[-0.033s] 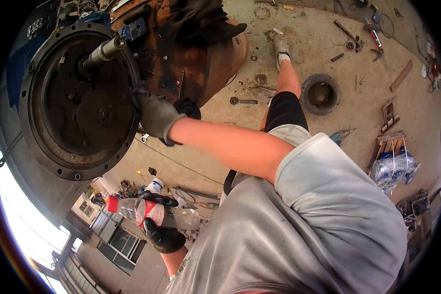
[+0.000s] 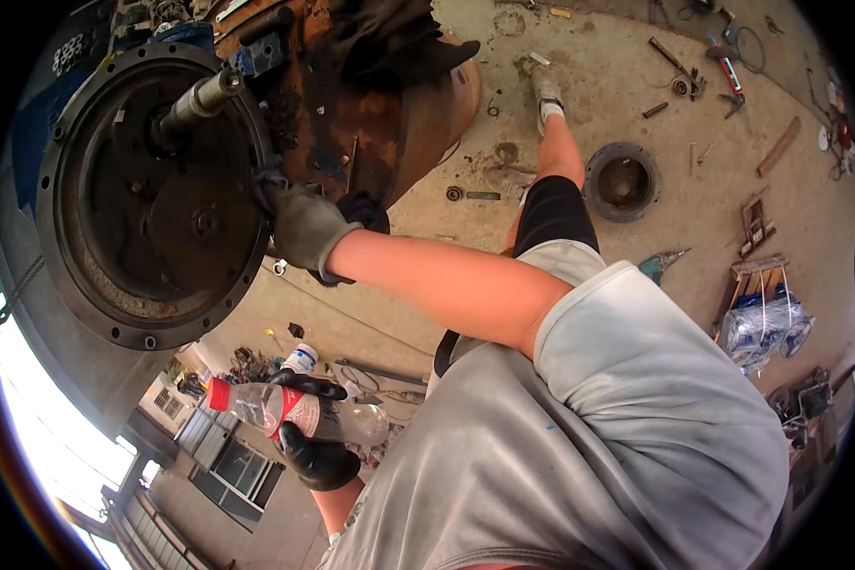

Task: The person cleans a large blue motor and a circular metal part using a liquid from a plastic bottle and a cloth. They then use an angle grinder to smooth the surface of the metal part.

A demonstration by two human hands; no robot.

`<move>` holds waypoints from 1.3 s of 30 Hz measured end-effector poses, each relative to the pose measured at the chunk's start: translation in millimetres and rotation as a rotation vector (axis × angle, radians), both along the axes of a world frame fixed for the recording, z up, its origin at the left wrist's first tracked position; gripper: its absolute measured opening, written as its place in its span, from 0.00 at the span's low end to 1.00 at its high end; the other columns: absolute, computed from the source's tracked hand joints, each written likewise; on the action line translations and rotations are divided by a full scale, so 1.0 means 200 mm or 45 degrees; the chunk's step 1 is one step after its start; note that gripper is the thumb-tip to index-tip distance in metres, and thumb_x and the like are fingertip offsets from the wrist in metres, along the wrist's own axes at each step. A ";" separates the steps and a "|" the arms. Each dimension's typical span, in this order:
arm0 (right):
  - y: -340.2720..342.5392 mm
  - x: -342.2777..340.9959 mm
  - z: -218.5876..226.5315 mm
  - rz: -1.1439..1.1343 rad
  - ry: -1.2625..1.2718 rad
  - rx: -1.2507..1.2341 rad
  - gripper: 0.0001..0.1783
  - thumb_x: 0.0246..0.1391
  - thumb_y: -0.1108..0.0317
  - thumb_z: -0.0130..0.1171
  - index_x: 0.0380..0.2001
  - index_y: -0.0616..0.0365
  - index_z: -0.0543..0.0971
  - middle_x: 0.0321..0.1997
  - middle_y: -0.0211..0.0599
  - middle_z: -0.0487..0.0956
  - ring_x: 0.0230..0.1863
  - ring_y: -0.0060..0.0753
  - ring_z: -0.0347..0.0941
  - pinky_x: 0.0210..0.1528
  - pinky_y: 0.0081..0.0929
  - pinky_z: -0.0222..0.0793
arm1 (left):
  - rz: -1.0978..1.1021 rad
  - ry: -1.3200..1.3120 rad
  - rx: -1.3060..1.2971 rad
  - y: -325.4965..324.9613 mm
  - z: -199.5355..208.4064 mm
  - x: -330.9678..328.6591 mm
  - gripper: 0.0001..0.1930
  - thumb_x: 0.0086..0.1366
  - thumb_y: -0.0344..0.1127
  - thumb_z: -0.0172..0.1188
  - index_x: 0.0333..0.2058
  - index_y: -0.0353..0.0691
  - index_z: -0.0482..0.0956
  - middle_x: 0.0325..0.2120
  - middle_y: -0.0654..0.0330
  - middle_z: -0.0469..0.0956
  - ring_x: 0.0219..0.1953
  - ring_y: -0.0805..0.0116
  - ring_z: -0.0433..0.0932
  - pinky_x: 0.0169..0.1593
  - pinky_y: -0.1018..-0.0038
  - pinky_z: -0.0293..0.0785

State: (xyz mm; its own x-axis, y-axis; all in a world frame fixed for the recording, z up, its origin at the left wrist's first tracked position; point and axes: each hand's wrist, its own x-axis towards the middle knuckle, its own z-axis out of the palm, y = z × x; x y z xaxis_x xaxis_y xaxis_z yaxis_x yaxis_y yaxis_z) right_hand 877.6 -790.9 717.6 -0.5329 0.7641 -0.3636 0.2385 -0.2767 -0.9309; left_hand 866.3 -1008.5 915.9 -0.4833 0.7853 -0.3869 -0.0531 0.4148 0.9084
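Observation:
My right hand (image 2: pixel 304 226), in a grey work glove, reaches across to the left and presses on the right rim of a large round dark metal housing (image 2: pixel 152 199). A steel shaft (image 2: pixel 199 100) sticks out of the housing's middle. A rusty brown machine body (image 2: pixel 389 114) sits behind it. Lower left, my left hand (image 2: pixel 318 456), in a black glove, grips a clear plastic bottle (image 2: pixel 285 410) with a red cap, lying sideways. My grey shirt fills the lower right.
My leg and shoe (image 2: pixel 546 95) stand on the concrete floor. A round metal ring part (image 2: pixel 622 180) lies beside the leg. Loose tools (image 2: pixel 674 62) are scattered at the top right. A plastic bag (image 2: pixel 760 328) lies at the right, a white container (image 2: pixel 301 359) near the bottle.

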 end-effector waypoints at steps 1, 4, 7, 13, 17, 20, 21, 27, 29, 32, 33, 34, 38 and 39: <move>0.02 -0.02 -0.02 0.001 0.000 -0.027 0.28 0.63 0.65 0.60 0.65 0.57 0.72 0.62 0.67 0.78 0.62 0.64 0.79 0.65 0.50 0.76 | 0.002 0.014 -0.005 0.01 0.01 0.01 0.36 0.73 0.57 0.60 0.67 0.34 0.67 0.48 0.52 0.79 0.48 0.57 0.79 0.54 0.60 0.77; 0.24 -0.02 -0.06 -0.099 0.005 -0.049 0.28 0.64 0.63 0.59 0.65 0.58 0.72 0.61 0.69 0.78 0.61 0.66 0.80 0.64 0.50 0.77 | 0.027 0.019 -0.004 0.04 0.02 0.03 0.37 0.72 0.57 0.61 0.67 0.34 0.67 0.48 0.52 0.79 0.48 0.57 0.79 0.55 0.60 0.77; 0.37 0.01 -0.08 -0.103 0.034 -0.049 0.27 0.65 0.62 0.59 0.64 0.60 0.73 0.60 0.68 0.80 0.61 0.67 0.79 0.64 0.52 0.77 | 0.057 -0.016 -0.005 0.02 0.01 0.03 0.37 0.72 0.58 0.62 0.67 0.35 0.67 0.49 0.53 0.79 0.49 0.57 0.79 0.55 0.60 0.77; 0.23 0.04 -0.04 -0.043 0.068 -0.067 0.31 0.65 0.60 0.60 0.69 0.57 0.71 0.62 0.63 0.80 0.62 0.66 0.79 0.67 0.52 0.74 | 0.051 -0.023 -0.028 0.01 0.02 0.03 0.37 0.70 0.58 0.65 0.66 0.35 0.69 0.50 0.53 0.79 0.50 0.59 0.79 0.57 0.62 0.75; 0.52 0.07 -0.06 -0.087 -0.064 0.137 0.33 0.64 0.63 0.60 0.71 0.56 0.68 0.65 0.63 0.78 0.64 0.63 0.79 0.66 0.50 0.76 | 0.040 -0.038 -0.008 0.04 0.02 0.04 0.38 0.70 0.58 0.66 0.66 0.34 0.69 0.50 0.54 0.79 0.51 0.59 0.78 0.58 0.62 0.75; 0.42 0.13 -0.01 0.075 0.001 0.020 0.35 0.64 0.65 0.59 0.73 0.56 0.66 0.65 0.63 0.77 0.65 0.61 0.78 0.66 0.48 0.76 | 0.061 -0.020 0.003 0.02 0.01 0.03 0.38 0.70 0.59 0.65 0.67 0.34 0.69 0.50 0.54 0.79 0.51 0.59 0.78 0.58 0.62 0.75; 0.34 0.14 0.02 0.153 0.034 -0.067 0.35 0.64 0.66 0.58 0.73 0.56 0.65 0.65 0.63 0.77 0.65 0.61 0.78 0.66 0.48 0.76 | 0.071 -0.014 0.013 0.02 0.00 0.02 0.39 0.71 0.59 0.65 0.67 0.34 0.69 0.50 0.54 0.79 0.51 0.59 0.78 0.58 0.62 0.75; 0.24 0.02 -0.05 -0.004 -0.088 0.033 0.36 0.62 0.64 0.63 0.72 0.57 0.67 0.66 0.63 0.77 0.64 0.61 0.79 0.68 0.47 0.74 | 0.042 0.011 0.021 0.04 0.04 0.07 0.39 0.71 0.60 0.63 0.67 0.34 0.68 0.51 0.54 0.80 0.51 0.59 0.78 0.57 0.62 0.75; 0.43 0.09 -0.06 0.046 -0.097 0.024 0.33 0.62 0.62 0.64 0.69 0.58 0.72 0.65 0.63 0.78 0.64 0.59 0.79 0.67 0.48 0.75 | 0.030 0.018 0.026 0.02 0.01 0.04 0.38 0.71 0.59 0.63 0.67 0.34 0.68 0.51 0.54 0.79 0.51 0.58 0.78 0.57 0.61 0.74; 0.38 0.07 -0.05 0.134 -0.129 0.066 0.26 0.63 0.65 0.62 0.64 0.58 0.76 0.63 0.60 0.80 0.63 0.57 0.80 0.63 0.47 0.79 | 0.067 -0.004 0.066 -0.01 0.00 0.02 0.37 0.72 0.58 0.63 0.67 0.35 0.68 0.49 0.54 0.78 0.50 0.59 0.77 0.57 0.62 0.74; 0.32 0.08 0.00 0.161 -0.132 -0.010 0.26 0.63 0.66 0.62 0.64 0.57 0.76 0.62 0.59 0.81 0.63 0.57 0.81 0.62 0.46 0.79 | 0.074 -0.022 0.051 -0.01 0.01 0.02 0.37 0.72 0.58 0.63 0.67 0.35 0.68 0.49 0.54 0.78 0.50 0.59 0.77 0.57 0.62 0.74; 0.22 0.08 0.04 0.153 -0.087 -0.008 0.24 0.64 0.70 0.58 0.63 0.57 0.76 0.61 0.57 0.82 0.61 0.57 0.82 0.62 0.45 0.80 | 0.083 -0.043 0.049 -0.01 0.01 0.02 0.38 0.71 0.58 0.63 0.67 0.34 0.68 0.49 0.54 0.77 0.50 0.59 0.77 0.57 0.62 0.74; -0.01 0.14 0.11 0.393 -0.055 0.115 0.29 0.64 0.74 0.51 0.69 0.62 0.71 0.63 0.67 0.78 0.62 0.59 0.80 0.61 0.48 0.79 | 0.071 -0.078 0.057 -0.03 0.01 0.00 0.38 0.71 0.57 0.63 0.67 0.34 0.67 0.51 0.52 0.77 0.50 0.58 0.77 0.56 0.60 0.75; -0.03 0.13 0.11 0.472 -0.057 0.224 0.30 0.64 0.73 0.51 0.69 0.63 0.70 0.64 0.68 0.77 0.63 0.59 0.80 0.61 0.49 0.79 | 0.060 -0.073 0.065 -0.02 0.00 -0.01 0.38 0.71 0.57 0.63 0.67 0.34 0.67 0.51 0.52 0.77 0.50 0.58 0.77 0.56 0.60 0.75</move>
